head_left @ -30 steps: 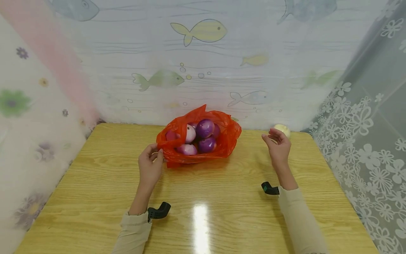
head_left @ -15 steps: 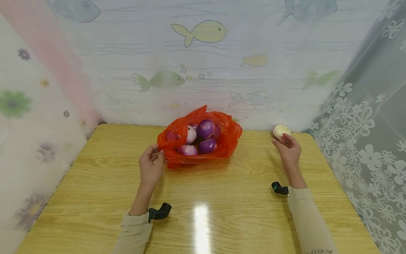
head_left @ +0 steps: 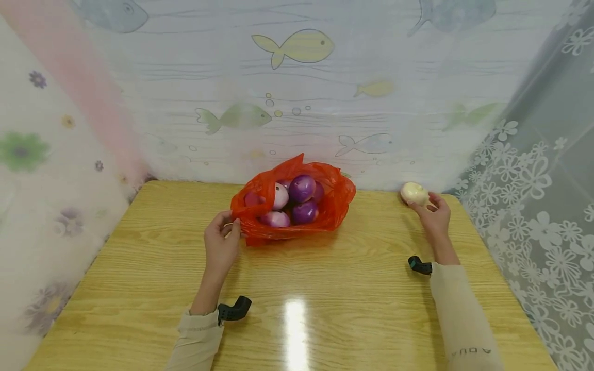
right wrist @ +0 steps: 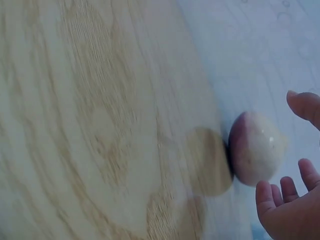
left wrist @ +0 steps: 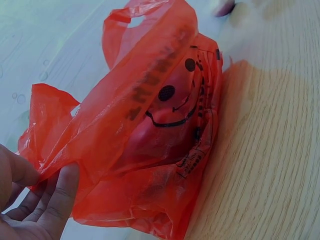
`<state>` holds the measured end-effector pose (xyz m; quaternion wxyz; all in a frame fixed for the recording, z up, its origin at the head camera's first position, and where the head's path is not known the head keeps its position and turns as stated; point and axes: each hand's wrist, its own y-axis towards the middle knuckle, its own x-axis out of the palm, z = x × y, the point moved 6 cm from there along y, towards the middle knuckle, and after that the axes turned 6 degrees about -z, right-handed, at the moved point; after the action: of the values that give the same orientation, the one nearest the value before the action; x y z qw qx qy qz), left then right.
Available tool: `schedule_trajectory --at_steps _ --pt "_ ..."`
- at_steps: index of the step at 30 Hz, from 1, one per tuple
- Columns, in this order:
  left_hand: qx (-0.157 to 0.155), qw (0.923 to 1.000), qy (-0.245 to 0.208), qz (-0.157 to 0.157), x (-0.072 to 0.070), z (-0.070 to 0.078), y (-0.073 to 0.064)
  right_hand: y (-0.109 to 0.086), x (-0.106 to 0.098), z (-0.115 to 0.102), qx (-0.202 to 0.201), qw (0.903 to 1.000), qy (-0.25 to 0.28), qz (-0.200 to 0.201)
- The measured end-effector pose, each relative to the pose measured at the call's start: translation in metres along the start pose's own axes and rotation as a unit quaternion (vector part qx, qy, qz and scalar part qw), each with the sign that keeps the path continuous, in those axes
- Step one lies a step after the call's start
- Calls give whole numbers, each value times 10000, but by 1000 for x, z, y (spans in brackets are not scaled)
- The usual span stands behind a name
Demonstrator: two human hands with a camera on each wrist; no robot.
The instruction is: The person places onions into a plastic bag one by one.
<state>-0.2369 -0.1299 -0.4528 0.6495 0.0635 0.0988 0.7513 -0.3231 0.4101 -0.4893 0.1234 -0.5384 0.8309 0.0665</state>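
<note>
A red plastic bag [head_left: 340,203] stands with its mouth spread, several purple onions [head_left: 302,188] showing inside. My left hand [head_left: 221,245] pinches the bag's left edge between thumb and fingers. Printed on the bag's side in the left wrist view is a black smiling face [left wrist: 172,107]. A pale onion [head_left: 414,194], purple on one side, sits alone near the table's far right corner. My right hand [head_left: 436,220] is just in front of it, thumb and fingers spread to either side. In the right wrist view a gap shows between the thumb and the lone onion [right wrist: 256,149].
The wooden table [head_left: 325,288] reaches back to a wall covering [head_left: 297,118] printed with fish, close behind the bag and the lone onion. A lace-patterned curtain [head_left: 533,206] hangs along the right side. Black wrist mounts [head_left: 235,309] stick out from both sleeves.
My right hand has moved right and settled around the lone onion, its thumb and fingers spreading wider. The left hand keeps its pinch on the bag, which has not moved.
</note>
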Motion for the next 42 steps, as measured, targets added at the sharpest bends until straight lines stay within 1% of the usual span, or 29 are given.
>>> schedule_trajectory --at_steps 7,9,12,18,25,29,34,42 --pt "11 10000 -9 14 -1 -1 0 12 -2 11 545 9972 -292 -418" --pt "17 10000 -1 10 -1 -2 -1 15 -2 13 636 9960 -365 -511" --pt "21 10000 -1 10 -2 -2 -1 20 -2 17 663 9955 -400 -550" --pt "16 10000 -16 28 -2 -2 -1 28 0 19 478 9960 -489 -571" --pt "-38 10000 20 41 -3 -1 0 29 8 16 244 9940 -374 -999" --pt "-43 10000 20 44 -3 -2 0 30 11 15 99 9914 -563 -1175" --pt "-15 10000 -34 32 -2 -2 0 32 13 14 -58 9897 -845 -1156" --pt "19 9999 -21 97 -2 -1 0 29 13 14 -27 9908 -901 -1013"
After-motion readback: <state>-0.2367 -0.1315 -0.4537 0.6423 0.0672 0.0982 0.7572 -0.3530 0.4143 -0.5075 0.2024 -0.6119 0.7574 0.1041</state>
